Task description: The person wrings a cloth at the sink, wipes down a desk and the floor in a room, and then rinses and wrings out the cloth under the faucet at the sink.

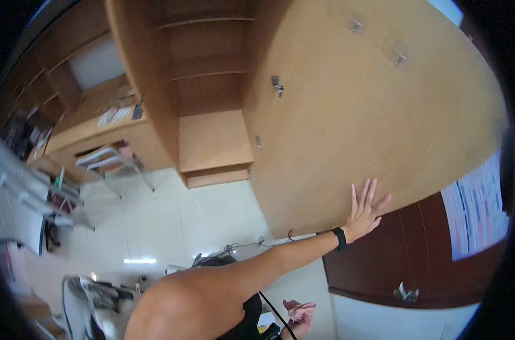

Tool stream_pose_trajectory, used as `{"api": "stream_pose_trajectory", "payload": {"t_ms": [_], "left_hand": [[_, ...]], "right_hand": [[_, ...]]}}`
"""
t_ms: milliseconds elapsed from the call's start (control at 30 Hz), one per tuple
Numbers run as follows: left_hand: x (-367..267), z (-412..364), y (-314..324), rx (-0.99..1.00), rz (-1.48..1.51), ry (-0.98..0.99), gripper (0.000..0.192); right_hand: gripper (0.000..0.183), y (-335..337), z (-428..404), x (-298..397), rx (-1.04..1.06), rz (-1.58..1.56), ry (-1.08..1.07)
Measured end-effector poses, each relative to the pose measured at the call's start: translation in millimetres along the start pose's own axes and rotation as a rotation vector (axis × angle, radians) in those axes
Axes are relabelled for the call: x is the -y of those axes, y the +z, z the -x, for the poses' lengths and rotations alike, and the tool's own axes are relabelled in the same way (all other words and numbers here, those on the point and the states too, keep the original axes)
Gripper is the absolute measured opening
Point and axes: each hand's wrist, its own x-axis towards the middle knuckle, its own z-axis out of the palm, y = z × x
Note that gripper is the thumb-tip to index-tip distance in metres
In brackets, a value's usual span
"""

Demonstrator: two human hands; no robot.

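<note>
My left hand (pixel 363 214) lies flat against the lower edge of a light wooden wardrobe door (pixel 346 127), fingers spread and a black band on the wrist. The door stands swung out from the tall wooden cabinet (pixel 215 136), whose shelves show inside. Metal hinges (pixel 277 86) join its left side, and two clear adhesive hooks (pixel 399 58) are on its face. Low at the bottom of the view, my right hand (pixel 297 328) grips a crumpled pink cloth (pixel 300 311); part of this hand is cut off by the frame.
A dark brown door (pixel 368 267) with a metal handle (pixel 406 293) and a printed sheet (pixel 474 208) stands at right. Cables (pixel 257 243) cross the tiled floor (pixel 155 216). Further left are a desk (pixel 100 123), a folding chair (pixel 113 159) and a grey metal frame (pixel 36 182).
</note>
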Motion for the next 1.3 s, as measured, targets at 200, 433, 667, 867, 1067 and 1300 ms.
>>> {"api": "stream_pose_trajectory", "payload": {"t_ms": [200,433,667,867,1067,1300], "left_hand": [[8.5,8.4,-6.3,-0.081,-0.064,-0.006,0.106],[9.8,55.0,-71.3,-0.077,-0.021,-0.041,0.101],[35.6,96.7,-163.9,-0.033,0.016,0.011,0.094],[76.0,102.4,-276.3,0.009,0.165,0.070,0.056],[292.1,13.1,-487.6,-0.649,-0.422,-0.166,0.019],[504.1,-68.7,-608.8,-0.730,-0.766,-0.352,0.066]], "right_hand": [[0.023,-8.8,-91.5,56.3,0.209,0.337,0.100],[0.035,-0.4,-151.6,48.2,0.109,0.399,-0.023],[0.040,118.8,-167.3,-6.9,0.479,0.876,-0.042],[0.028,190.7,-135.4,-51.7,0.861,1.370,-0.795],[0.030,253.1,-81.0,-84.9,0.505,1.456,-0.859],[0.021,211.0,-103.2,-115.1,0.539,1.320,-0.320]]}}
